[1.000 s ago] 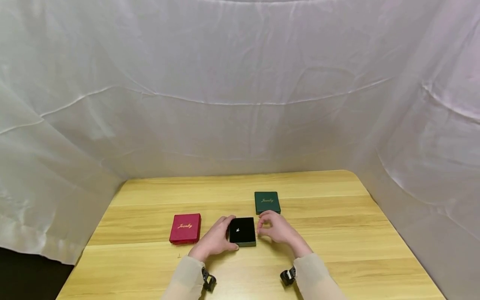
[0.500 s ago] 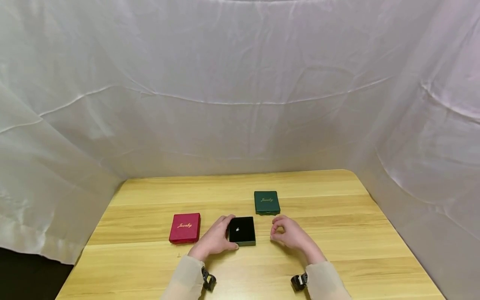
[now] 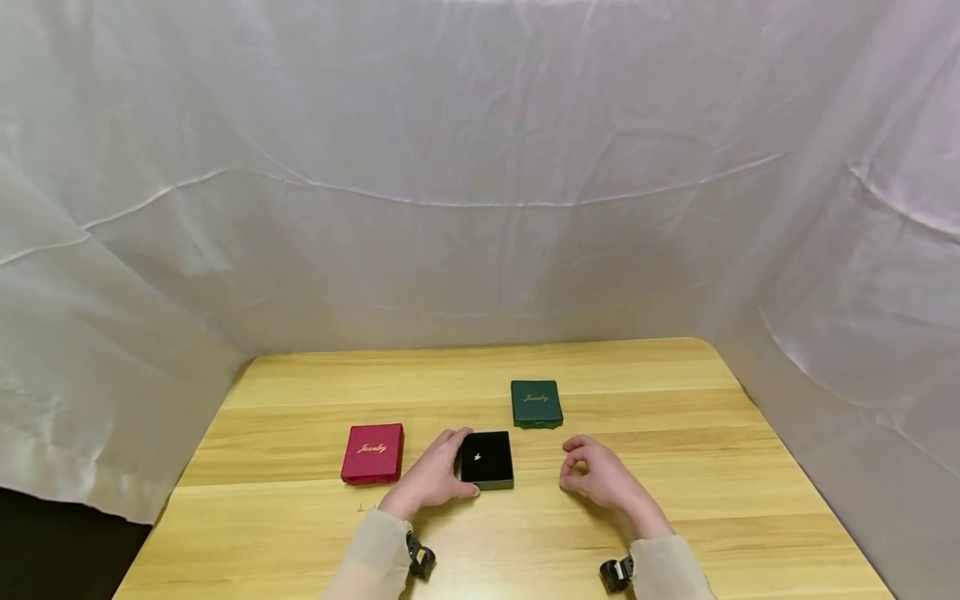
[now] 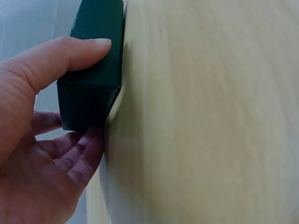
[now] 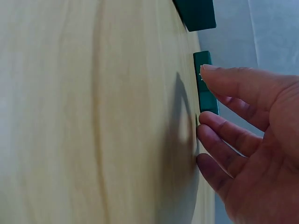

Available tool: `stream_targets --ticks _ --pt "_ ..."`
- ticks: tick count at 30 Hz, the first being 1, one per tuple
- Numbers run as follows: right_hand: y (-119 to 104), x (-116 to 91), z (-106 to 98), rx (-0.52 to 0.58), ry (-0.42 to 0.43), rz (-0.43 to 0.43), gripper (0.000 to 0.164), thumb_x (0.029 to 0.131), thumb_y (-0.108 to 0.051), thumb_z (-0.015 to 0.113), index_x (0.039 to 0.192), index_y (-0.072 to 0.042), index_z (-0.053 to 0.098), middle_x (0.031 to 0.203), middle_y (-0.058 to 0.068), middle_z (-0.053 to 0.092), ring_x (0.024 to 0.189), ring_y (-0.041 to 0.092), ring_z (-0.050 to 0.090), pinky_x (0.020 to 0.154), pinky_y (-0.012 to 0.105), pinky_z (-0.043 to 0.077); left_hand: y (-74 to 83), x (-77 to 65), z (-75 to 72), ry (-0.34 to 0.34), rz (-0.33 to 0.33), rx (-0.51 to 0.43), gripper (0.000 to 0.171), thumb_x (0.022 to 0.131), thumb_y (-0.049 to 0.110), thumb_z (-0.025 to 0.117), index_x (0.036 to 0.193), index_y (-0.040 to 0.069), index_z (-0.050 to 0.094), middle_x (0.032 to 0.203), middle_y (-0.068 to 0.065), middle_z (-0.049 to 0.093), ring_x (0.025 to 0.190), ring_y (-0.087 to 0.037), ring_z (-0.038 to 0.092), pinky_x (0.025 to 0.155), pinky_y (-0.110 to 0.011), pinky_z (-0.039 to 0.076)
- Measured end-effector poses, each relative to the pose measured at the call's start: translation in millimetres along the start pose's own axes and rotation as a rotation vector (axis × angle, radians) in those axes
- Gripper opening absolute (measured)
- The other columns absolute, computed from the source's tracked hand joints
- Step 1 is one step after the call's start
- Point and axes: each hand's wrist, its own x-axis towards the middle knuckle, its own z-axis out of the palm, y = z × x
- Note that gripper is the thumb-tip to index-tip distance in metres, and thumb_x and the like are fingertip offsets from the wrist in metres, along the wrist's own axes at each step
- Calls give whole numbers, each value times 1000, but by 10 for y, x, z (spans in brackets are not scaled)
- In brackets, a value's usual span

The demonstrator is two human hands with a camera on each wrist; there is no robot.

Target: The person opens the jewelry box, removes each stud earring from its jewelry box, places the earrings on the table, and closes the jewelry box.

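My left hand grips the left side of a lidless green jewelry box, thumb along the near side and fingers at the far side. A tiny silvery star-shaped piece sits at the left of its black insert. In the left wrist view the thumb lies flat on the box's green wall. To the right of the box, my right hand is held over the table with thumb and index finger brought together. At that thumb's tip a tiny silvery speck shows, its kind too small to tell.
A dark green "Jewelry" lid lies behind the box, slightly right. To the left stands a red "Jewelry" box. A small dark mark shows on the wooden table in front of it. Pale cloth hangs around the table.
My right hand has moved away from the box's right edge, to the right and slightly nearer, fingers still pinched. The left hand and the box have stayed in place.
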Motion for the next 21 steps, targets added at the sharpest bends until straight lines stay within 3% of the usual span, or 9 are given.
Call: stream_targets --ticks 11,21 --pt "28 -56 -37 -5 -12 34 22 82 -3 78 70 -16 65 130 13 56 124 41 48 104 56 36 -8 6 3 -1 -13 -8 95 75 24 86 150 1 34 141 -20 43 123 -35 49 103 -51 41" --pt "62 -56 -37 3 -11 12 21 82 -3 78 70 -16 65 130 14 55 124 41 47 104 57 36 -11 2 2 4 -2 -5 94 74 24 86 150 1 34 141 -21 43 123 -36 49 103 -52 41"
